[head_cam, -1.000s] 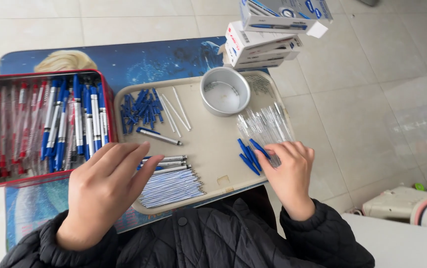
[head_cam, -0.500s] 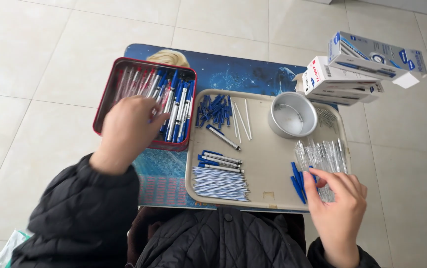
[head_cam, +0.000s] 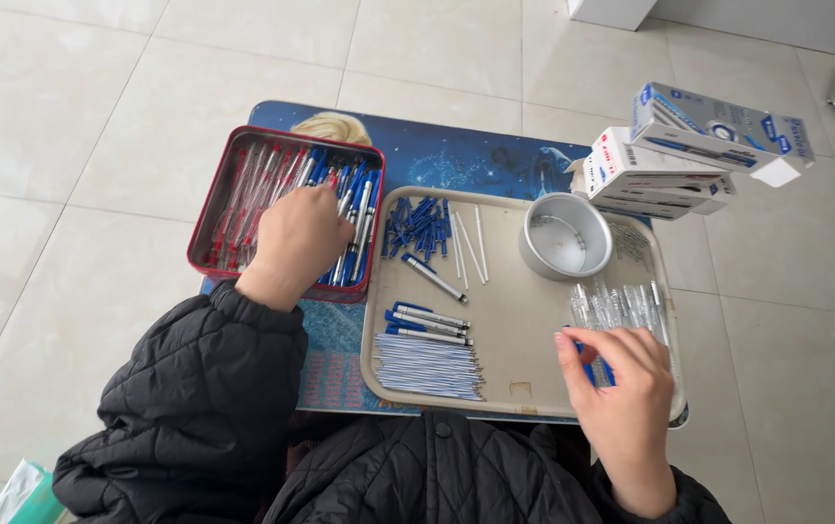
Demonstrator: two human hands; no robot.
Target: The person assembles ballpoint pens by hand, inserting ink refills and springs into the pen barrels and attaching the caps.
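My left hand reaches into a red metal tin full of red and blue pens, its fingers down among the blue pens; I cannot tell whether it grips one. My right hand rests on the beige tray at its right side, fingers curled over blue pen caps and clear pen barrels. The tray also holds a pile of blue caps, several assembled pens and a bundle of ink refills.
A round metal tin stands at the tray's back right. White and blue pen boxes are stacked at the table's far right corner. The small blue picture table stands on pale floor tiles. My black padded sleeves fill the foreground.
My left hand has moved from the tray's front edge into the red tin. My right hand stays at the tray's right side. The view has shifted, so the tray sits more centred.
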